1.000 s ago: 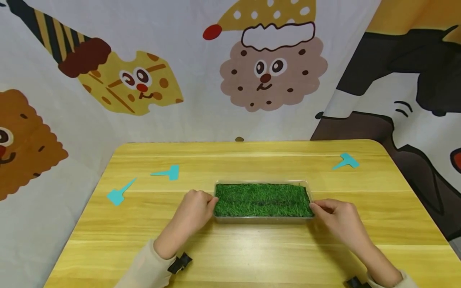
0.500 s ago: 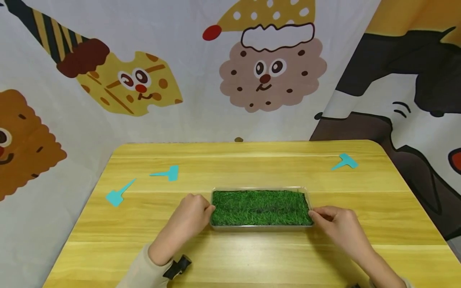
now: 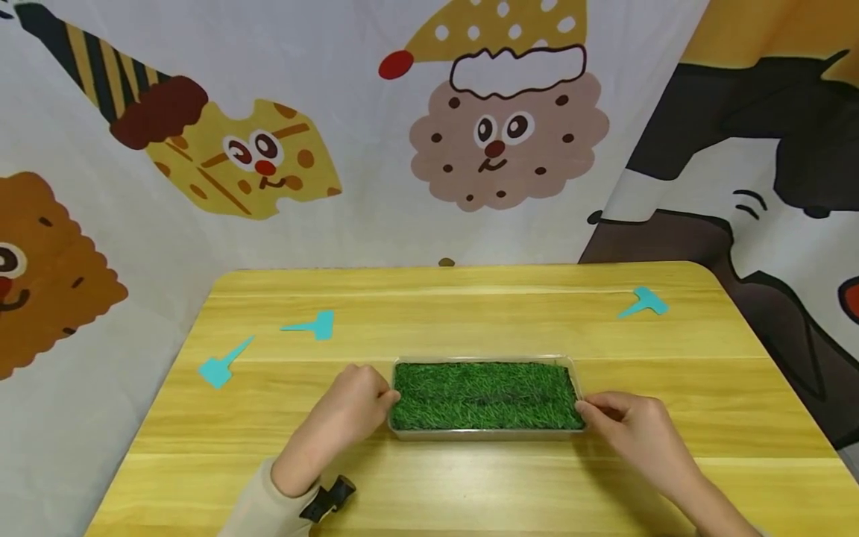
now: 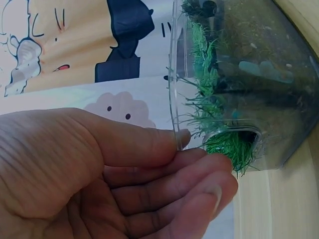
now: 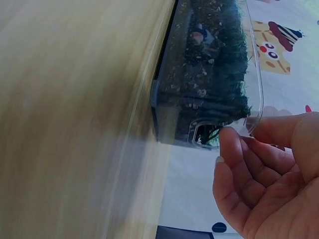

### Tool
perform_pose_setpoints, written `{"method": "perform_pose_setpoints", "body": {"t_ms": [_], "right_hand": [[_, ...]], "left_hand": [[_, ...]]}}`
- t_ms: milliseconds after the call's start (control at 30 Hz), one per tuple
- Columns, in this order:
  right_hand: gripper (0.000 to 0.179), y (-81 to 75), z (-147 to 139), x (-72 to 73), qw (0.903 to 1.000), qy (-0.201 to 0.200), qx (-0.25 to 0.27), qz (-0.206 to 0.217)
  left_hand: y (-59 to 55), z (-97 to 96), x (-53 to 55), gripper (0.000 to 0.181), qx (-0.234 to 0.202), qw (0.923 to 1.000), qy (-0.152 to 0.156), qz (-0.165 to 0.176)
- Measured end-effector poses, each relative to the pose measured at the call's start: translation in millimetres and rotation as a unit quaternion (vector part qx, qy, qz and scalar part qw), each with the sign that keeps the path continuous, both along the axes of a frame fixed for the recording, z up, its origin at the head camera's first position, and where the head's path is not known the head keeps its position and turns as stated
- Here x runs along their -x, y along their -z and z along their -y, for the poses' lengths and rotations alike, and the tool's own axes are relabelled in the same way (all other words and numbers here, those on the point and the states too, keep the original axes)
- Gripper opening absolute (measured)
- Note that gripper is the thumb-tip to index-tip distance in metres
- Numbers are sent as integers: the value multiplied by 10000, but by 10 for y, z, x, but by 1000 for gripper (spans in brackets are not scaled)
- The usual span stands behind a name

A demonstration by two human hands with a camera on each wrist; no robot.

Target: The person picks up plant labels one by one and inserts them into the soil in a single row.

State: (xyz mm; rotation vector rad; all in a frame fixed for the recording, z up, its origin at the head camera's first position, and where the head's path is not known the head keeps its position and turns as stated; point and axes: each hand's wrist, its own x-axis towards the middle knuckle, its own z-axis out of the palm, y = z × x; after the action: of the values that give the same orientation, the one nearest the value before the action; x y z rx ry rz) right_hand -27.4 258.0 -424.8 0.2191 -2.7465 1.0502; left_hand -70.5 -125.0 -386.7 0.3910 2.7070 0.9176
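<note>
A clear plastic box (image 3: 486, 435) with a layer of green grass (image 3: 486, 395) filling its top stands mid-table in the head view. My left hand (image 3: 356, 406) pinches the rim at its left end. The right end's rim is between the thumb and fingers of my right hand (image 3: 634, 425). Through the box wall (image 4: 269, 74), the left wrist view shows brown, soil-like matter under the grass. Small pale bits show in the dark filling behind the wall (image 5: 199, 79) in the right wrist view. Whether the box's base touches the table, I cannot tell.
Three turquoise T-shaped plant labels lie on the wooden table (image 3: 470, 485): one label (image 3: 217, 371) at the far left, another label (image 3: 323, 326) nearer the box, and a third label (image 3: 648, 300) at the back right. A cartoon-printed cloth (image 3: 376, 231) hangs behind the table.
Both hands have drawn the box toward me and slightly left, keeping hold of its ends. The movement is smaller in the last half second. The plant labels have stayed put.
</note>
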Motion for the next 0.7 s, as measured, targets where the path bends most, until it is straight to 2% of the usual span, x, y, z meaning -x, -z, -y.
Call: {"method": "perform_pose_setpoints", "body": {"t_ms": [133,333,533,700], "right_hand": [[5,-23,-57,57,9999,-29,-14,146],[17,-156,-183,245,9994,89,-175,272],[20,-284,-430,539,9996,38,-283,-56],[25,-295,-744,822,9980,261,-528,-219]], "left_hand": [[3,3,-1,61,-13,10000,2,19],[-16,5,-10,59,-43,9999,-75,90],[-24,8,-13,60,-9,9999,-81,91],[-9,0,2,62,15,10000,-17,-6]]}}
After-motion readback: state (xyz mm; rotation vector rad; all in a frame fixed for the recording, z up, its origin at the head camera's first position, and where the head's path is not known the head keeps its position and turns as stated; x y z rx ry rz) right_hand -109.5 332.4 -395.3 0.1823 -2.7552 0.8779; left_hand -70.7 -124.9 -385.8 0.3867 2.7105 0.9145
